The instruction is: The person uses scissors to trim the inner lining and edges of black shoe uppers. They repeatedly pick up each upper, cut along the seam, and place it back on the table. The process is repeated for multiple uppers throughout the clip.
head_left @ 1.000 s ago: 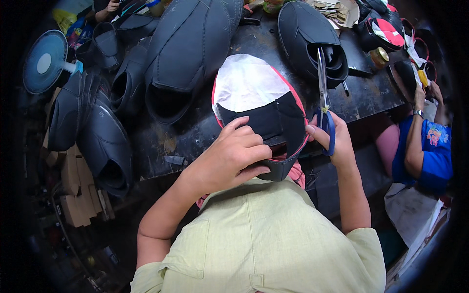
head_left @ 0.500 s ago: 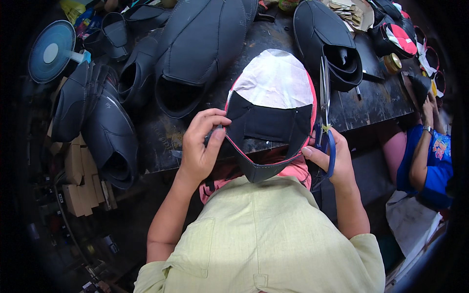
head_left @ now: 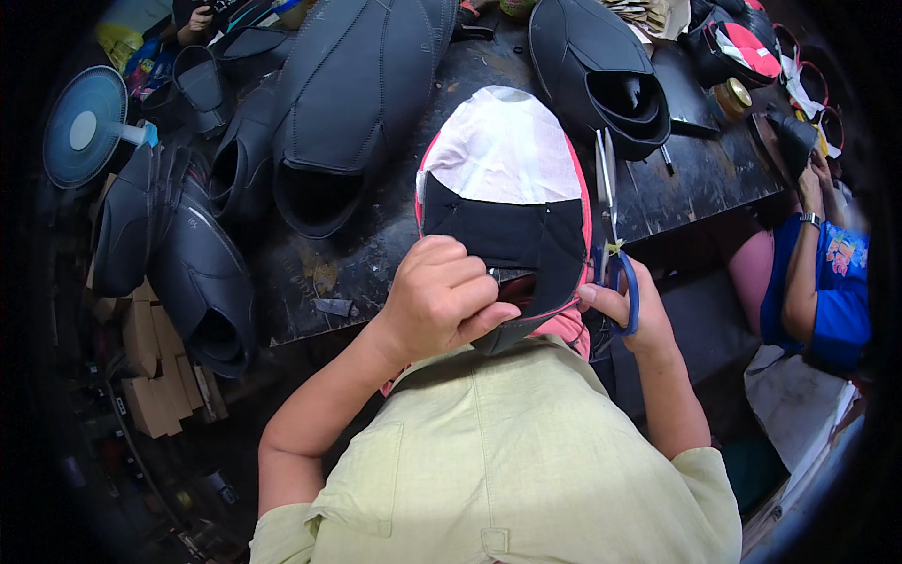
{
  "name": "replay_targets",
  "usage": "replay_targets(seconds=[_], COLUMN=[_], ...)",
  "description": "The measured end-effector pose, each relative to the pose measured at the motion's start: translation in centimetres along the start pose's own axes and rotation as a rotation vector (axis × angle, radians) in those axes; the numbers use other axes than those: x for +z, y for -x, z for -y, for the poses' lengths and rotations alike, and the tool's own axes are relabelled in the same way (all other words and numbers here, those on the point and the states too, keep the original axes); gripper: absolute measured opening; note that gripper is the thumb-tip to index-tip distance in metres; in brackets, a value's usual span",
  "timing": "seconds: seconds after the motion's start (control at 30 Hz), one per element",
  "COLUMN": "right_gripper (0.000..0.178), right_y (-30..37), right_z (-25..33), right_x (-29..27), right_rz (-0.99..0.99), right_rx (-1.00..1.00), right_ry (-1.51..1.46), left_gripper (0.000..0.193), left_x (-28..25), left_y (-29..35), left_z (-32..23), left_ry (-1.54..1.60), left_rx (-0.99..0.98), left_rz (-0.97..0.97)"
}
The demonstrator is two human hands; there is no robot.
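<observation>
Starting with the biggest thing: the dark table (head_left: 319, 268) sits slightly more toward 8 o'clock in view than half a second ago. Same goes for the big black upper (head_left: 357, 85) at 11 o'clock and the smaller black upper (head_left: 594, 56) at 1. The red-edged shoe upper (head_left: 498, 226), near the middle of the view, is a touch more toward 9 too. Biggest change is the left hand (head_left: 442, 296): it was spread on the shoe upper's 9 o'clock rim, and now it's over the 7 o'clock side, fingers curled together, thumb stuck out toward 3. Can't tell if it's pinching anything. The right hand (head_left: 639, 305) matches before, thumb clamped on the 4 o'clock rim, scissors (head_left: 613, 202) hooked on the same hand.

Long axis of the shoe upper runs pretty much 12 to 6, pale-lined toe at 12, pointed heel near 6, opening facing up.

The table's near edge slants from 8 up to 3 o'clock and passes under the shoe upper, so the toe end is over the tabletop and the heel end is out past the edge. Bare table toward 9 and again toward 2 or 3. Tightest spot is the scissor tips, right by the smaller black upper; can't tell if they touch.
</observation>
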State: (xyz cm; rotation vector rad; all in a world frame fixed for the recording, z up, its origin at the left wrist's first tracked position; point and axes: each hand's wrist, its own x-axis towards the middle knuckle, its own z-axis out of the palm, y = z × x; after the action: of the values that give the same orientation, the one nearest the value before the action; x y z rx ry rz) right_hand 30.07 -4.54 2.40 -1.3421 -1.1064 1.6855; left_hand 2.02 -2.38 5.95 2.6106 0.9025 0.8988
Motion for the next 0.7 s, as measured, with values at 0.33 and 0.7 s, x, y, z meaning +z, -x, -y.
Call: replay_targets(seconds=[0.33, 0.7], right_gripper=[0.027, 0.046], right_y=[0.9, 4.1], right_z=[-1.5, -2.6], right_x=[0.2, -1.0], right_rz=[-0.018, 0.4], right_rx=[0.03, 0.428], right_ry=[0.241, -0.337], left_gripper=[0.035, 0.02], left_x=[3.3, 5.3], left_y=[-1.8, -1.9], left_z=[1.0, 1.9], left_ry=[-0.083, -0.167], left_rx=[-0.277, -0.4], left_rz=[0.073, 0.113])
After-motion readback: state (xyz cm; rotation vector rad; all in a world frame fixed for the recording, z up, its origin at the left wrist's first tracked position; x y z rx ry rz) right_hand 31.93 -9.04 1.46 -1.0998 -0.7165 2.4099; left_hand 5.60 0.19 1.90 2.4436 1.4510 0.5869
